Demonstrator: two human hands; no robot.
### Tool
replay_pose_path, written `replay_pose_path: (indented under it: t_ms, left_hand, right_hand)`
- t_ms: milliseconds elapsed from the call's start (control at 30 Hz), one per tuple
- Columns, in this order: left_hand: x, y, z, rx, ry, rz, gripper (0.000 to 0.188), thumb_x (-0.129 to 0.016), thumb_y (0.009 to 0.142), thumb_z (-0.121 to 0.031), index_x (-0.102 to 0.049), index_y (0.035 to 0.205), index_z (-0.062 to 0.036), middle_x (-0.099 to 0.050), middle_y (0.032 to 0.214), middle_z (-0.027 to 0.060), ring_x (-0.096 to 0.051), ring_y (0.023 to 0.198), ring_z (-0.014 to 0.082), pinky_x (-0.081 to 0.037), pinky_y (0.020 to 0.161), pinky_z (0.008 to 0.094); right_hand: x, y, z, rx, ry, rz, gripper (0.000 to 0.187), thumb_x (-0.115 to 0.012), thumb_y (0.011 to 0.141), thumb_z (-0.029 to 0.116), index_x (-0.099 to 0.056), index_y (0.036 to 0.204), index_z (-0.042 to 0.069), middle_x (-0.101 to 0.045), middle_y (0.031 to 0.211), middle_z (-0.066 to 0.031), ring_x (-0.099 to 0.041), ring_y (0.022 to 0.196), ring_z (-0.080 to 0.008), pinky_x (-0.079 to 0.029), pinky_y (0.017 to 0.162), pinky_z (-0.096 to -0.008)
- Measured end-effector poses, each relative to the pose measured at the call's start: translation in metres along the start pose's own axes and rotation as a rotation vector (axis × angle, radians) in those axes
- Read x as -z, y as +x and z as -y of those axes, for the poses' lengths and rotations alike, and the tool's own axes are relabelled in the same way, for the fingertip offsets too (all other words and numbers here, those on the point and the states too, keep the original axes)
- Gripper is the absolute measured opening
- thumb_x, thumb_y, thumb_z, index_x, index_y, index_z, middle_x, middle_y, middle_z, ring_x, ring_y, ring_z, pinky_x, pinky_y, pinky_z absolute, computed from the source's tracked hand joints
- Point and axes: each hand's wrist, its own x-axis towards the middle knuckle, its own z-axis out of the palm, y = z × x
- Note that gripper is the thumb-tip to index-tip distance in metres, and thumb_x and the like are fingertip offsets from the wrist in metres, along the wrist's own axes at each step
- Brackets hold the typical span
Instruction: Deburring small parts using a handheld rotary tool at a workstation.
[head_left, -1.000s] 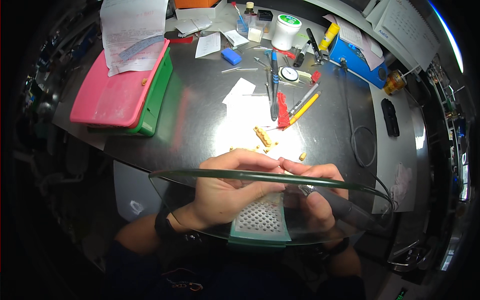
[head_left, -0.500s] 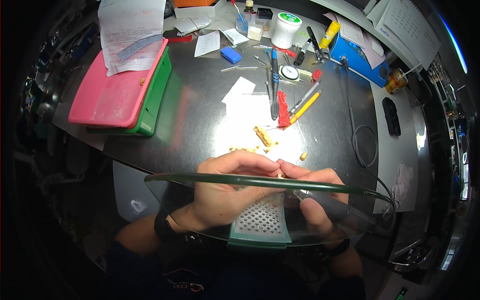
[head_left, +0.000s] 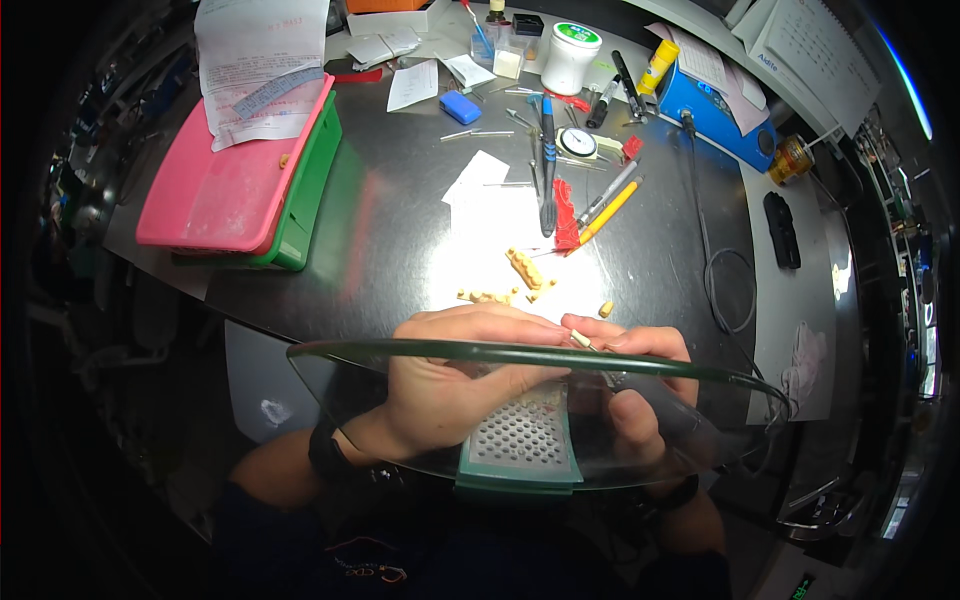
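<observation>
Behind a clear glass shield [head_left: 540,352], my two hands meet at the fingertips. My right hand [head_left: 640,365] is closed round a dark rotary handpiece [head_left: 680,415], whose thin shank ends in a pale, cone-like tip [head_left: 580,339]. My left hand [head_left: 450,385] has its thumb and fingers drawn together beside that tip; whatever they may hold is hidden. Under the hands sits a perforated metal plate [head_left: 520,438] in a green frame. Just beyond my fingers lie a yellowish dental model [head_left: 524,270], several small tooth-like pieces and a single loose piece [head_left: 606,309].
A pink-lidded green box [head_left: 225,190] stands at left with papers on it. Farther back are a blue-handled brush [head_left: 548,165], a round dial gauge [head_left: 577,142], pens, a white jar [head_left: 571,58] and a blue control box [head_left: 720,115]. Its cable [head_left: 700,215] runs down the right side.
The fingertips have parted slightly, and the pale tip now shows more fully above the shield's edge. My right hand's fingers and thumb have shifted a little on the handpiece.
</observation>
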Motion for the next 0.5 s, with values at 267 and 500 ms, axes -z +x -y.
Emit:
replay_pose_path:
  t_ms: [267, 500]
  left_hand:
    - [-0.0016, -0.0022, -0.0003, 0.071, -0.036, -0.014, 0.026, -0.07, 0.077, 0.01, -0.056, 0.099, 0.0092, -0.066, 0.09, 0.0198, -0.068, 0.086, 0.0227, -0.058, 0.079, 0.0317]
    - [-0.0008, -0.0046, -0.0041, 0.139, -0.042, -0.04, 0.026, -0.075, 0.076, 0.002, -0.062, 0.098, 0.0047, -0.067, 0.095, 0.012, -0.066, 0.089, 0.0148, -0.054, 0.078, 0.0261]
  right_hand:
    - [-0.0007, 0.0031, 0.0011, -0.001, -0.064, 0.019, 0.025, -0.059, 0.088, -0.002, -0.046, 0.109, -0.004, -0.054, 0.121, -0.0314, -0.055, 0.117, -0.0327, -0.044, 0.101, -0.0398]
    - [-0.0038, 0.0037, 0.0042, 0.018, -0.126, 0.041, 0.022, -0.059, 0.087, -0.003, -0.048, 0.106, -0.005, -0.056, 0.119, -0.0305, -0.055, 0.117, -0.0336, -0.044, 0.102, -0.0413]
